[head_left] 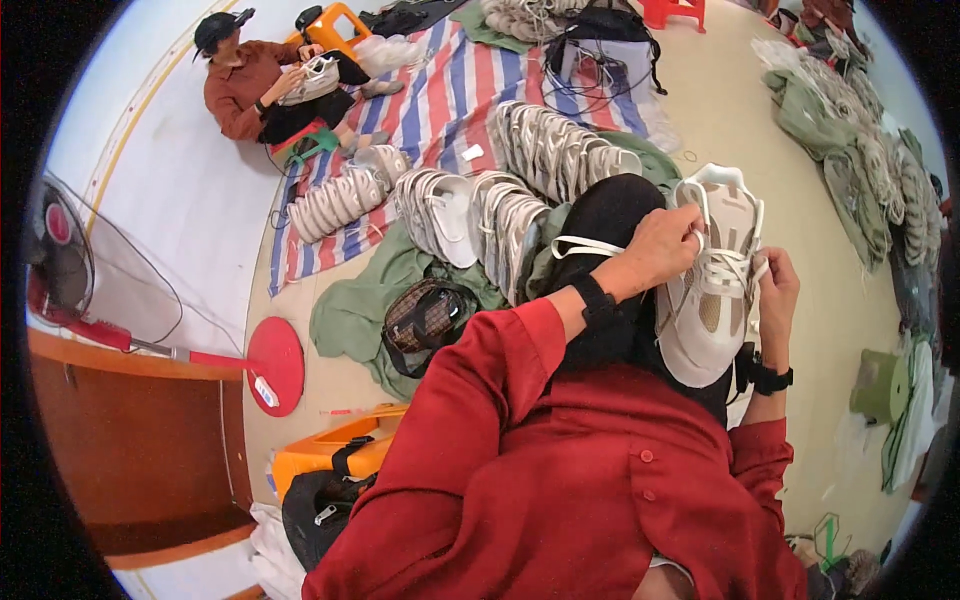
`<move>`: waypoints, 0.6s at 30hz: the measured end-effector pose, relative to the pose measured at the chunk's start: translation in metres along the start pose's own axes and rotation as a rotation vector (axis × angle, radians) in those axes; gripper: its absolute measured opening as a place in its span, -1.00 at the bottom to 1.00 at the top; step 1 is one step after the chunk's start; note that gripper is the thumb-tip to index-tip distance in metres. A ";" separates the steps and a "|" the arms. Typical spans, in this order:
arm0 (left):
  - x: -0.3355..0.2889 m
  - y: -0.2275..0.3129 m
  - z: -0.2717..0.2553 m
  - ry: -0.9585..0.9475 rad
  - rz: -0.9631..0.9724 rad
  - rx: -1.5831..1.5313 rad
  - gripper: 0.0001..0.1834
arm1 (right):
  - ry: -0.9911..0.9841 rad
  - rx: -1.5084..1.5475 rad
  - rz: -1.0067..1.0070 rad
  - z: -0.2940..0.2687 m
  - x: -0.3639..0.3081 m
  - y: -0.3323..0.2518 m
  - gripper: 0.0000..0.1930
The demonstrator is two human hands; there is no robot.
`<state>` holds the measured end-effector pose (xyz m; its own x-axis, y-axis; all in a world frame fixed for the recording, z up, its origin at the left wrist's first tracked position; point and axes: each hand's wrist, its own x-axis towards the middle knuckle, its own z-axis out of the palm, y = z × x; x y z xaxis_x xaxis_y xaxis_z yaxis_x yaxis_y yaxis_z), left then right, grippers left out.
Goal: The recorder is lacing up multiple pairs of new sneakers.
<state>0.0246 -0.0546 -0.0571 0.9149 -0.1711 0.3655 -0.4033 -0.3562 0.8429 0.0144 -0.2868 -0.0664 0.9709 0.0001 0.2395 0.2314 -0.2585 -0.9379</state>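
Observation:
A white and beige sneaker (705,310) rests on my lap, toe toward me, its white laces (722,266) partly threaded. My left hand (662,248) grips the sneaker's left side near the eyelets, with a loose lace end (585,244) trailing to the left. My right hand (777,290) is on the sneaker's right side, fingers pinching a lace. Both wrists wear black bands, and my sleeves are red.
Rows of similar sneakers (520,195) stand on green cloth (350,315) and a striped tarp (450,95) ahead. Another person (265,90) sits at far left holding a shoe. A red fan (60,265), orange stool (335,450) and checked cap (425,318) lie left.

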 end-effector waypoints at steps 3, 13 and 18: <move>-0.004 -0.007 -0.004 0.054 -0.014 -0.017 -0.87 | 0.010 0.009 -0.008 0.002 -0.001 0.003 -0.93; 0.004 -0.015 0.002 0.006 -0.041 -0.074 -0.82 | 0.062 -0.210 -0.110 0.002 0.005 -0.001 -0.96; 0.005 -0.016 -0.006 -0.200 -0.209 -0.258 -0.81 | 0.104 -0.446 -0.193 0.011 0.001 -0.032 -0.95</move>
<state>0.0362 -0.0445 -0.0666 0.9461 -0.3039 0.1122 -0.1680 -0.1640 0.9721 0.0088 -0.2677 -0.0392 0.8963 -0.0021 0.4434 0.3352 -0.6512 -0.6808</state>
